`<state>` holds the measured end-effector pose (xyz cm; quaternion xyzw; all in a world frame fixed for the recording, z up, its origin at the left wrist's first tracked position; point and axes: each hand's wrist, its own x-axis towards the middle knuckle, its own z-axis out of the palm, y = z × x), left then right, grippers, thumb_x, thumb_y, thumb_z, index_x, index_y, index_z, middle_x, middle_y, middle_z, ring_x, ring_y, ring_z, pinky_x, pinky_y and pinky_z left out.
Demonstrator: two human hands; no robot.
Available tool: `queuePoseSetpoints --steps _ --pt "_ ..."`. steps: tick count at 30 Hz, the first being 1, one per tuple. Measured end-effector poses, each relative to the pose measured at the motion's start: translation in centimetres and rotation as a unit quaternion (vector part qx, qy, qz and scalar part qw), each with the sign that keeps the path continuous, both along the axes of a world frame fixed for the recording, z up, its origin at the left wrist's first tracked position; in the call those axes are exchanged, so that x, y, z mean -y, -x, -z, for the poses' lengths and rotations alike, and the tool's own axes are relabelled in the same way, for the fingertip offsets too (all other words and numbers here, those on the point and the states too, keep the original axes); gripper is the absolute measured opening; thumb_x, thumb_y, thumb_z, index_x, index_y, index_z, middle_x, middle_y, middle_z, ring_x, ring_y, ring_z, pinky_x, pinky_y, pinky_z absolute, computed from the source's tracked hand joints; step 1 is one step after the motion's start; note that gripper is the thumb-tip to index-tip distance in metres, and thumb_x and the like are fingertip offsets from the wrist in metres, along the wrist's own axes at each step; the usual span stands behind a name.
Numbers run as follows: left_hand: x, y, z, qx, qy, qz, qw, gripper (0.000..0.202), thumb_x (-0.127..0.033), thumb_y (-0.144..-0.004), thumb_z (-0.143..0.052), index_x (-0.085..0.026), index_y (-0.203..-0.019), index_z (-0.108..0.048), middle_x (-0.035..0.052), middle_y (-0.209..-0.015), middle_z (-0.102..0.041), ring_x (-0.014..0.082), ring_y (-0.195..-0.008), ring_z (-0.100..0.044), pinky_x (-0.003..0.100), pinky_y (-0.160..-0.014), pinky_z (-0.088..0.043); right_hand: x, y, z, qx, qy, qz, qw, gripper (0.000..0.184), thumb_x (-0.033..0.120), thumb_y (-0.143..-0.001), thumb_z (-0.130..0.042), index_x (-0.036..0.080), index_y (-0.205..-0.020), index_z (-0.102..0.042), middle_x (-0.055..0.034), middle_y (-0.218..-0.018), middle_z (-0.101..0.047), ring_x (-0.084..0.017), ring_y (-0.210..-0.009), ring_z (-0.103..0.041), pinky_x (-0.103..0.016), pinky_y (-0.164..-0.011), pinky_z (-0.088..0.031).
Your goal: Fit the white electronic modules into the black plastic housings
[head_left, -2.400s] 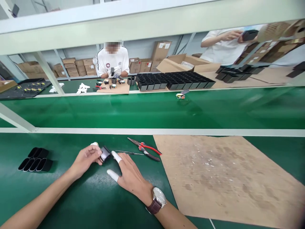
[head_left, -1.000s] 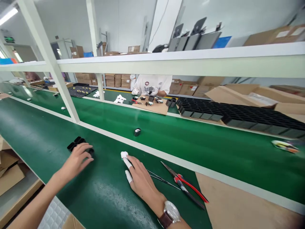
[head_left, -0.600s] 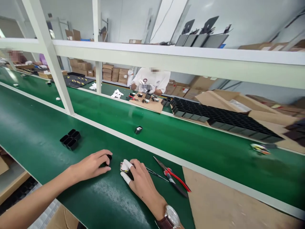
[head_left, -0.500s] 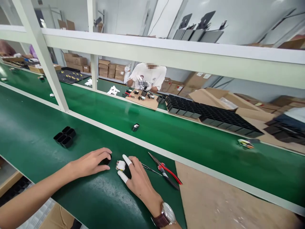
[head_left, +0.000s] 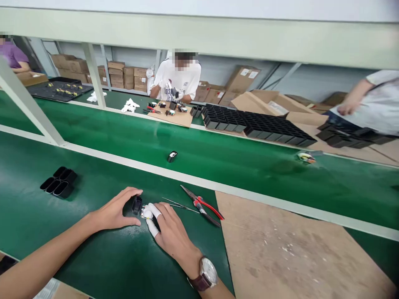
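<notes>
My left hand (head_left: pixel 116 210) rests on the green bench, thumb and forefinger curved round a small black housing (head_left: pixel 136 204) that stands between them. My right hand (head_left: pixel 170 231), with white finger cots on two fingertips and a watch on the wrist, pinches a small white and yellow part (head_left: pixel 145 213) right beside the housing. The two parts sit close together; whether they touch I cannot tell.
Red-handled pliers (head_left: pixel 202 204) and thin tweezers (head_left: pixel 179 204) lie just right of my hands. A cluster of black housings (head_left: pixel 58 182) sits to the left, a brown cardboard sheet (head_left: pixel 286 249) to the right. A black part (head_left: pixel 172 156) lies on the belt. Other people work beyond.
My left hand fetched a black housing from the cluster at the left and brought it beside my right hand. My right hand closed on the white part. The view has tilted down.
</notes>
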<state>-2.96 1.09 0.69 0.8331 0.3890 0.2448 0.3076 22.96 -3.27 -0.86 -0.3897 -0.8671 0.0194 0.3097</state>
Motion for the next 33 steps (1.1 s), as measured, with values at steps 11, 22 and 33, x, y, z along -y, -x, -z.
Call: queuePoseSetpoints --steps 11,22,33 --pt "1.2 -1.0 0.5 -0.014 -0.081 0.015 0.996 0.066 -0.024 -0.104 -0.062 -0.033 -0.161 -0.031 0.0089 -0.143 -0.065 0.0271 -0.134 -0.06 0.049 -0.111 -0.054 0.9 -0.2 -2.0 -0.11 -0.057 0.004 0.992 0.057 0.005 -0.092 -0.066 0.013 -0.145 -0.048 -0.0183 -0.125 -0.066 -0.031 -0.114 -0.062 -0.05 -0.094 -0.062" --pt "1.9 -1.3 -0.2 -0.051 -0.145 0.037 0.987 0.075 -0.015 -0.105 -0.056 -0.03 -0.168 -0.019 0.0137 -0.146 -0.065 0.0281 -0.133 -0.059 0.05 -0.107 -0.055 1.2 0.2 -2.5 -0.087 -0.062 0.002 0.994 0.038 0.004 -0.094 -0.065 0.011 -0.13 -0.056 -0.0187 -0.122 -0.068 -0.03 -0.107 -0.062 -0.048 -0.087 -0.062" --pt "2.0 -0.8 0.1 -0.079 -0.18 0.034 0.98 0.066 -0.021 -0.108 -0.055 -0.029 -0.167 -0.026 0.0135 -0.143 -0.067 0.0293 -0.134 -0.059 0.047 -0.107 -0.054 1.4 0.4 -2.2 -0.027 -0.031 0.002 0.999 0.019 0.011 -0.095 -0.063 0.01 -0.114 -0.063 -0.0189 -0.12 -0.067 -0.03 -0.113 -0.058 -0.046 -0.093 -0.06"
